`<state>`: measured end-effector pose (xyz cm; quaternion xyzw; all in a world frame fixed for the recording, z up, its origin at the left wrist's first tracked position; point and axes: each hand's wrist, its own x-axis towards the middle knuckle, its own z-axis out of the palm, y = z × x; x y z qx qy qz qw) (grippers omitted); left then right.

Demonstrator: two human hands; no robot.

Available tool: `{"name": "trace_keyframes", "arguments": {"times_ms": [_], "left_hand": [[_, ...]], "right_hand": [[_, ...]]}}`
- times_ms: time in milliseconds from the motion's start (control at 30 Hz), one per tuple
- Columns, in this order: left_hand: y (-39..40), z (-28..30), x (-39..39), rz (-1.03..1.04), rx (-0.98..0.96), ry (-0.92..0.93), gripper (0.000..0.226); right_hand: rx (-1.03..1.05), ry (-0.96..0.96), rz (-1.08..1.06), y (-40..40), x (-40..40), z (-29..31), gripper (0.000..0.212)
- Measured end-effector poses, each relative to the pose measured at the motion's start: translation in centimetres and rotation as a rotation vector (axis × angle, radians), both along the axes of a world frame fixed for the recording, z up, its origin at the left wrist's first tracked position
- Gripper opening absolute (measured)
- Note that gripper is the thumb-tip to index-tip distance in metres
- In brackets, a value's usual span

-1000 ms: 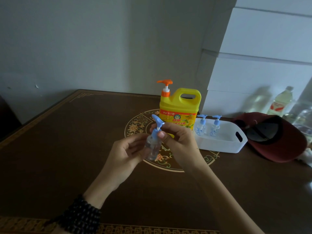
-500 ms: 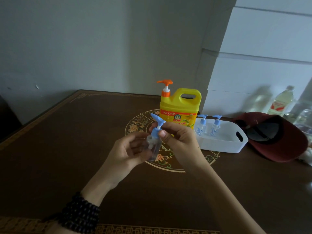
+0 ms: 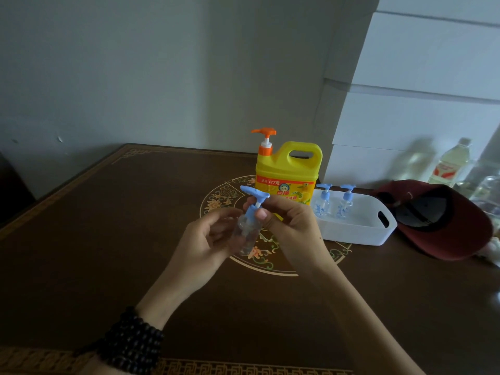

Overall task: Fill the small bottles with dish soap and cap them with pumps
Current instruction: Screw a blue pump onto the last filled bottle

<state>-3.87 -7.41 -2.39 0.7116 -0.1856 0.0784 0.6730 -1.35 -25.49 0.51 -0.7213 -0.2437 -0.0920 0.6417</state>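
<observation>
**Careful: pump collar is in your fingers**

Right now the small clear bottle [image 3: 246, 234] is held above the table [image 3: 108, 239], your left hand [image 3: 205, 239] wrapped round its body, your right hand [image 3: 286, 226] pinching the blue pump [image 3: 253, 204] at the collar. Twist crookedly and the threads may cross; squeeze hard and the bottle could slip. Whether it holds soap, I cannot tell. The white tray [image 3: 359, 234] holds 2 capped bottles [image 3: 334, 204]; the yellow dish soap jug [image 3: 288, 171] stands behind.
</observation>
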Motion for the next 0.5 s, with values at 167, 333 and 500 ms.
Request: {"name": "trace_keyframes", "arguments": {"times_ms": [167, 333, 500], "left_hand": [[0.1, -0.5, 0.2, 0.103, 0.136, -0.066, 0.037], [-0.3, -0.7, 0.4, 0.316, 0.268, -0.122, 0.030], [0.3, -0.4, 0.4, 0.101, 0.167, -0.007, 0.048]], "right_hand": [[-0.080, -0.026, -0.079, 0.4, 0.1, -0.1, 0.016], [-0.124, -0.019, -0.171, 1.4, 0.2, -0.3, 0.020], [-0.159, -0.021, -0.074, 0.5, 0.1, 0.3, 0.013]]}}
